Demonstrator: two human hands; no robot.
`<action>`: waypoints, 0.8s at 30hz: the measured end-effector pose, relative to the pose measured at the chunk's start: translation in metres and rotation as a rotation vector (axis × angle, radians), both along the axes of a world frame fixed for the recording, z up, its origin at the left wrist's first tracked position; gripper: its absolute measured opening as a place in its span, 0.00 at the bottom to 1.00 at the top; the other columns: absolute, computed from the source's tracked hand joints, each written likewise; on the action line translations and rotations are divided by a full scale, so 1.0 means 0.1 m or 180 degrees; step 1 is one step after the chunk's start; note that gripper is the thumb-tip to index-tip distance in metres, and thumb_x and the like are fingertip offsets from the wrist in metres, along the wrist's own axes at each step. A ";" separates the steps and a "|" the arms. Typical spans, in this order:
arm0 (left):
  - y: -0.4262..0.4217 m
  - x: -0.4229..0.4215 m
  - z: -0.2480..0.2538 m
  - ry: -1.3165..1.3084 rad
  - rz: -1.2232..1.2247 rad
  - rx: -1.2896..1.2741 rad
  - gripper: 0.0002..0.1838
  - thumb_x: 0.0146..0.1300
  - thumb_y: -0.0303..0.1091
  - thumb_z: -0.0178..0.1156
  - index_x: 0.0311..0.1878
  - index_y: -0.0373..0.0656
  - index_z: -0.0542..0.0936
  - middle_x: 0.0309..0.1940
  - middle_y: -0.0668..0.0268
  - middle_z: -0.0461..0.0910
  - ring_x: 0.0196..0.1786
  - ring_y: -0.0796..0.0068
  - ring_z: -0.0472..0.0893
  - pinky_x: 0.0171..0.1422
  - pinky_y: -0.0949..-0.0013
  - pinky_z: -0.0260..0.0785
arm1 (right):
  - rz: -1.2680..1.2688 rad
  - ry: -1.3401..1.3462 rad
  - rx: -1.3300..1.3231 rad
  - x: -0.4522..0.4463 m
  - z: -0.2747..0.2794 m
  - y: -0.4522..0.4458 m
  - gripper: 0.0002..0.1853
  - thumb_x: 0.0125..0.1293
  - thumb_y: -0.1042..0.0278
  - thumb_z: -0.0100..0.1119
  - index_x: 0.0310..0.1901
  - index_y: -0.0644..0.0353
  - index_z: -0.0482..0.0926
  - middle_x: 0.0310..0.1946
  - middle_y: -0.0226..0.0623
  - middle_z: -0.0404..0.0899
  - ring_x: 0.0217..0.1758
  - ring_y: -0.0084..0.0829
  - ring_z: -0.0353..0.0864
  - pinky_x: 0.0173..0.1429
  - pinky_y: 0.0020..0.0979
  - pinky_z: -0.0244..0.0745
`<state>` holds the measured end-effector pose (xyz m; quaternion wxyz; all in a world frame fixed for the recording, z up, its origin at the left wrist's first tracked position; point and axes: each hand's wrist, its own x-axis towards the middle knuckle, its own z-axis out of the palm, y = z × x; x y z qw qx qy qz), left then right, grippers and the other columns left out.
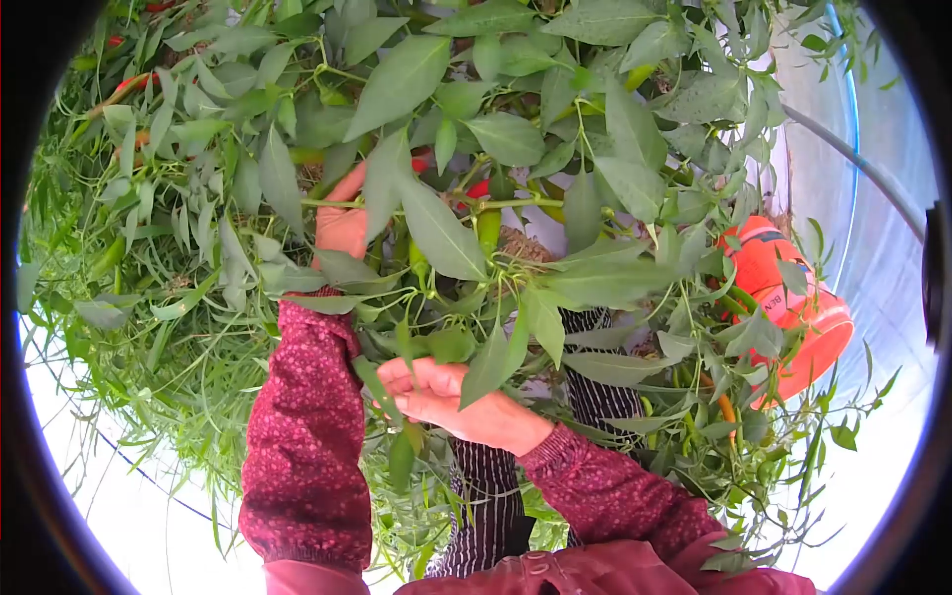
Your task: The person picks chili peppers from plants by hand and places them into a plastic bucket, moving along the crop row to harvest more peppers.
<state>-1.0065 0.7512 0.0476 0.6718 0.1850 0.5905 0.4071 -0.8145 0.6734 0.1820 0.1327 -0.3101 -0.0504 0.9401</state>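
My left hand (pixel 342 220) reaches up into the pepper plant (pixel 436 223), and leaves cover its fingers, so its grip is hidden. Close to it, bits of a red pepper (pixel 479 188) show between the leaves. Green peppers (pixel 488 230) hang just right of that hand. Lower down, my right hand (pixel 456 402) is closed with its fingers curled inward among the foliage; what it holds, if anything, cannot be made out. A green leaf or pepper (pixel 401 461) hangs just below its fingertips.
An orange bucket-like container (pixel 793 307) stands at the right, partly behind leaves. A grey hose (pixel 858 164) curves beside plastic sheeting (pixel 823 109). Dense foliage fills the left side (pixel 169 258). My striped trouser legs (pixel 486 496) show below the plant.
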 end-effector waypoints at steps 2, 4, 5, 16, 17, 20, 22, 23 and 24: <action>-0.02 0.01 -0.03 0.0810 -0.0214 -0.0190 0.21 0.60 0.26 0.60 0.58 0.43 0.76 0.41 0.66 0.81 0.39 0.80 0.79 0.36 0.78 0.70 | -0.0006 0.0000 -0.0102 -0.02 -0.01 0.03 0.20 0.68 0.72 0.49 0.60 0.66 0.65 0.52 0.37 0.74 0.56 0.26 0.73 0.61 0.29 0.67; -0.05 -0.07 -0.08 0.1086 -0.0671 0.0523 0.18 0.59 0.26 0.60 0.54 0.42 0.78 0.40 0.68 0.81 0.36 0.79 0.78 0.36 0.77 0.70 | -0.0014 0.0000 -0.0203 -0.02 -0.05 0.03 0.20 0.69 0.71 0.49 0.61 0.65 0.65 0.52 0.36 0.74 0.56 0.25 0.72 0.61 0.28 0.67; -0.02 -0.08 0.02 0.1080 -0.0671 0.0522 0.18 0.59 0.26 0.60 0.54 0.42 0.78 0.40 0.68 0.81 0.36 0.79 0.78 0.36 0.77 0.70 | -0.0134 0.0088 -0.0153 -0.03 -0.10 0.01 0.20 0.69 0.68 0.50 0.61 0.62 0.66 0.51 0.35 0.74 0.55 0.25 0.72 0.58 0.28 0.68; -0.03 -0.48 0.87 0.0810 -0.0820 -0.1456 0.12 0.62 0.36 0.59 0.44 0.40 0.77 0.32 0.67 0.77 0.35 0.78 0.78 0.40 0.75 0.72 | -0.0397 0.0443 -0.0298 0.06 -0.14 0.18 0.16 0.70 0.65 0.49 0.57 0.58 0.69 0.43 0.33 0.78 0.46 0.25 0.78 0.48 0.25 0.71; -0.06 -0.58 0.78 0.0367 -0.0684 -0.1243 0.14 0.62 0.38 0.59 0.46 0.40 0.76 0.32 0.67 0.77 0.34 0.78 0.77 0.39 0.74 0.72 | -0.0535 0.0512 -0.0318 0.08 -0.17 0.21 0.16 0.70 0.66 0.49 0.57 0.59 0.70 0.42 0.34 0.79 0.45 0.26 0.79 0.46 0.26 0.72; -0.03 -0.37 1.08 0.0712 -0.0294 -0.0870 0.14 0.64 0.41 0.55 0.42 0.38 0.74 0.28 0.66 0.77 0.30 0.77 0.77 0.35 0.74 0.72 | -0.0730 0.0874 -0.0472 0.16 -0.25 0.26 0.15 0.70 0.66 0.48 0.56 0.60 0.70 0.42 0.35 0.79 0.45 0.27 0.79 0.46 0.27 0.73; 0.26 -0.40 1.41 0.1057 -0.0808 -0.1576 0.11 0.63 0.37 0.54 0.36 0.38 0.76 0.25 0.64 0.78 0.27 0.76 0.78 0.29 0.75 0.72 | -0.0777 0.0857 -0.0624 0.18 -0.22 0.22 0.15 0.70 0.67 0.48 0.56 0.62 0.70 0.43 0.38 0.79 0.47 0.29 0.79 0.47 0.28 0.74; 0.53 -0.48 1.67 0.0992 -0.1492 -0.2060 0.08 0.63 0.33 0.53 0.34 0.39 0.77 0.24 0.63 0.79 0.27 0.75 0.80 0.26 0.77 0.72 | -0.0940 0.0903 -0.0688 0.18 -0.19 0.21 0.15 0.70 0.67 0.48 0.56 0.62 0.70 0.44 0.39 0.78 0.48 0.30 0.79 0.48 0.29 0.74; 0.54 -0.34 1.82 0.1237 -0.1318 -0.1839 0.10 0.63 0.32 0.54 0.27 0.39 0.77 0.18 0.66 0.78 0.18 0.79 0.76 0.23 0.80 0.69 | -0.1104 0.0949 -0.0750 0.18 -0.17 0.21 0.16 0.70 0.67 0.49 0.56 0.62 0.70 0.45 0.39 0.78 0.49 0.32 0.79 0.49 0.30 0.75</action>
